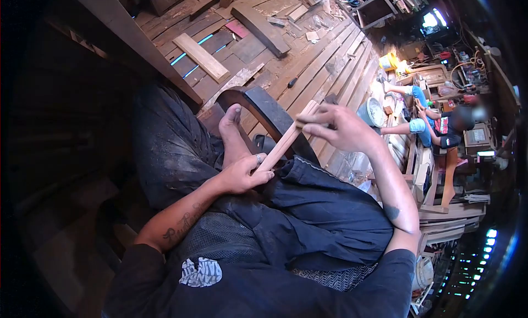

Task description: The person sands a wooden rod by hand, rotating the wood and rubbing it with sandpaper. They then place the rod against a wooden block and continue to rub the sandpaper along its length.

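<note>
The stick (284, 144) spans the hands, its near end in the left hand (242, 174), its far part in the fingers of the right hand (338, 126). A foot (231, 126) rests just beyond the left hand. Farther ahead, on the floor (338, 59), lie a board (201, 56) and a beam (260, 32). Right of the right hand are a bucket (373, 112) and, farther out, a person (429, 120).
</note>
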{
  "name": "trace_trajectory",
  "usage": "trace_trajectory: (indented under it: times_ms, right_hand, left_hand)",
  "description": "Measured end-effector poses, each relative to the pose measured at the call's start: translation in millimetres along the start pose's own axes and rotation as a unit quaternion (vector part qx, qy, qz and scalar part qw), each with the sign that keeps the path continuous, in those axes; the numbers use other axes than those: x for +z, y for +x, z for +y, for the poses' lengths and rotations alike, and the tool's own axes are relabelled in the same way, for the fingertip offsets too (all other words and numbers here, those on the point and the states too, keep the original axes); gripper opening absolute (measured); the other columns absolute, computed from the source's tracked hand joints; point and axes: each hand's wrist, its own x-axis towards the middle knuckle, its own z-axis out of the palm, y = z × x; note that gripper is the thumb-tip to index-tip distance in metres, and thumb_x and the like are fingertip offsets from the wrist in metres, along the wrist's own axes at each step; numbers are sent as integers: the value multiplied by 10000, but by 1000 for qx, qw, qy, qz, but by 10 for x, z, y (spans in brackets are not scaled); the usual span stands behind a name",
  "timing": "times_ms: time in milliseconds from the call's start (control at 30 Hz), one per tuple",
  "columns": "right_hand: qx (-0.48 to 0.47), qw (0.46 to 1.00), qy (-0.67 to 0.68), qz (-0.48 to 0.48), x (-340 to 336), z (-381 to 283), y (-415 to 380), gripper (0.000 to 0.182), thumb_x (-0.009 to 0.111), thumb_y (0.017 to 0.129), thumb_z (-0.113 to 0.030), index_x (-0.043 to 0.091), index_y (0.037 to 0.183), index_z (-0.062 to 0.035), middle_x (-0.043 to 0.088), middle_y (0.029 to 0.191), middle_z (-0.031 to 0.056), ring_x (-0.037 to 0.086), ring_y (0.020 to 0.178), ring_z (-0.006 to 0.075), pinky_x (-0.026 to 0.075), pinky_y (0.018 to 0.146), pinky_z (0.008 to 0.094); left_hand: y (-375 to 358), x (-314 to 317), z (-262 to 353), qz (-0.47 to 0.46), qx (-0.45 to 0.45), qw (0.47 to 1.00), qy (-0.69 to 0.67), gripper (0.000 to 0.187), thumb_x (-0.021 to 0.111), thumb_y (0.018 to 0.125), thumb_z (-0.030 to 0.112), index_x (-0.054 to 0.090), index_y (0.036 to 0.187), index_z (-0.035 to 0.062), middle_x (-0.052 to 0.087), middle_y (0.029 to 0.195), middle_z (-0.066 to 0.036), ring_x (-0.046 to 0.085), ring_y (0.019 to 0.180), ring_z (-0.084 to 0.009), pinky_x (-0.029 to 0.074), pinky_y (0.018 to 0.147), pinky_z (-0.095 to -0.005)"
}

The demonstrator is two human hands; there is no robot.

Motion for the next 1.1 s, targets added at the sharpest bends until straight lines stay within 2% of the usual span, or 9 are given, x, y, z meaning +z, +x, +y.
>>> trace_trajectory:
  times_ms: [67,167,200,333,433,567,600,800,1100]
  right_hand:
    - [-57,993,99,-26,78,141,-13,404,679,1004,-391,735,1348,-186,651,913,175,671,906,324,518,854,445]
    - [95,994,-41,36,-125,67,-46,392,683,1005,-374,737,1341,-178,708,1045,176,694,1018,332,534,934,427]
    - [71,991,-72,83,-104,60,-80,379,680,1009,-373,745,1328,-179,709,1037,171,693,1023,330,532,940,427]
    - [-42,999,33,3,16,107,-79,344,685,1015,-314,757,1312,-155,674,945,168,677,912,314,520,857,435]
    - [69,995,-8,68,-77,154,-67,354,652,1026,-395,768,1300,-203,616,846,141,644,870,320,498,809,448]
    - [67,991,-80,83,-70,71,-109,376,634,1038,-430,752,1328,-223,610,889,144,645,893,322,498,824,449]
    - [65,994,-80,42,-139,36,-108,366,657,1032,-344,722,1373,-227,658,1012,202,668,972,342,513,892,440]
    - [57,994,-78,57,-33,14,-119,351,669,1027,-323,723,1354,-205,670,1050,155,674,1065,327,526,912,425]
    - [-33,997,5,66,138,12,1,348,637,1046,-289,663,1357,-136,668,1168,155,661,1124,354,522,952,434]
  left_hand:
    - [6,-25,33,-8,-13,1000,10,299,677,995,278,638,1079,-6,674,862,-139,663,814,-251,513,765,-377]
    - [-11,-44,63,-13,-28,999,12,296,673,997,275,635,1082,-7,675,877,-144,667,833,-254,512,777,-376]
    - [-7,-41,60,-13,-30,999,10,295,672,997,273,634,1082,-7,675,881,-146,668,840,-255,512,782,-376]
    - [8,-36,76,-16,-28,999,7,288,670,998,270,632,1066,-8,672,874,-145,666,840,-256,510,787,-373]
    - [6,-53,89,-16,-29,999,10,297,667,1001,274,628,1078,-11,672,883,-148,665,847,-256,510,794,-370]
    - [-24,-29,97,-33,-48,998,-1,347,666,1000,282,608,1164,-18,672,971,-168,667,925,-270,506,851,-375]
    - [-29,-23,113,-39,-53,998,-6,368,666,1000,285,602,1195,-20,670,997,-173,667,947,-276,504,868,-377]
    - [-21,-49,111,-9,-67,997,-22,507,669,999,307,537,1328,-55,630,1066,-165,650,1002,-283,496,923,-380]
    - [-30,-13,138,19,-107,993,-52,453,545,1095,390,547,1283,-22,596,1065,-132,617,1033,-241,470,925,-364]
